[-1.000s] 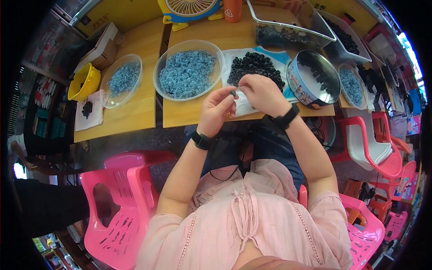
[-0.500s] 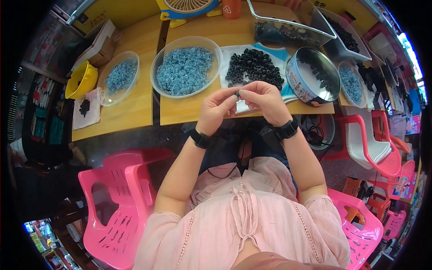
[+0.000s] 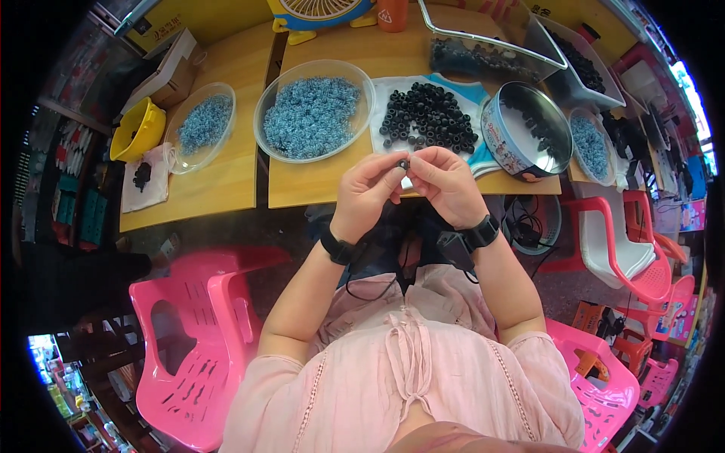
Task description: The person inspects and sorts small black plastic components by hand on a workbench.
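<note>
Between my fingertips sits a small black ring-shaped part (image 3: 404,164), pinched from both sides just off the table's front edge. My left hand (image 3: 368,195) is closed on its left side, thumb and forefinger meeting at it. My right hand (image 3: 450,186) grips it from the right in the same pinch. Finer details of the part are too small to tell. Just beyond the hands, a pile of similar black parts (image 3: 429,113) lies on a white and blue cloth (image 3: 383,97). A round tin (image 3: 495,136) with more black pieces stands right of the pile.
A clear bowl (image 3: 259,124) of bluish transparent pieces stands left of the cloth. Farther left are a smaller bowl (image 3: 229,130) and a yellow basket (image 3: 153,121). Clear bins (image 3: 495,68) of black parts stand at the back right. Pink chairs (image 3: 177,332) flank me.
Both hands have come slightly down toward me, and the small black part shows more between the fingertips. The pile and containers look unmoved.
</note>
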A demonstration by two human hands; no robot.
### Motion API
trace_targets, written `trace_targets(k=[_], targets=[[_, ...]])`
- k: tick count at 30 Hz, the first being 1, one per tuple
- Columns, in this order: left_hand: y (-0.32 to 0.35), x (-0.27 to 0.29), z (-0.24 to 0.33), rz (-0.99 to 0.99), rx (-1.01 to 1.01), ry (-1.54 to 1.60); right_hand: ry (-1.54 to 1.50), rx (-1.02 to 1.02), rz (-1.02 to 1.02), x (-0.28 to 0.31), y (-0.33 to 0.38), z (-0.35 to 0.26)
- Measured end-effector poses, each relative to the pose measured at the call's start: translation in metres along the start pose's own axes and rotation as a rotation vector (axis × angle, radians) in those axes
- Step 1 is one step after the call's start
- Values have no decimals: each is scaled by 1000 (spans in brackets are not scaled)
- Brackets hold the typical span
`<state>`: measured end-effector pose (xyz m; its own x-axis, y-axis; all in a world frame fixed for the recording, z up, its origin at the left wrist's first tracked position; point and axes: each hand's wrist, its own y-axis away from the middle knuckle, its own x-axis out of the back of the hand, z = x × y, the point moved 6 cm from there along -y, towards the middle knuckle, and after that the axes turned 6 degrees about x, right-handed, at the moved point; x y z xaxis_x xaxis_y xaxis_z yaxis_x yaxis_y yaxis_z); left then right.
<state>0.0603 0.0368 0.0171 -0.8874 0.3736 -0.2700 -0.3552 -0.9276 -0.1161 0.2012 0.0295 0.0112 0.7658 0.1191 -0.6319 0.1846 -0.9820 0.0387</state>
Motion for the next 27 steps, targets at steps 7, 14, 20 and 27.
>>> trace_targets(k=[7, 14, 20, 27], targets=[[18, -16, 33, 2, -121, -134, -32, -16, -156, -16, 17, -15], [30, -25, 39, -62, -287, -216, -97, -179, -247, -32, 36, -9], [32, -32, 31, -70, -274, -141, -200, -130, -103, -32, 45, 1], [29, -39, 28, -89, -151, 25, -53, -107, -48, -24, 43, -12]])
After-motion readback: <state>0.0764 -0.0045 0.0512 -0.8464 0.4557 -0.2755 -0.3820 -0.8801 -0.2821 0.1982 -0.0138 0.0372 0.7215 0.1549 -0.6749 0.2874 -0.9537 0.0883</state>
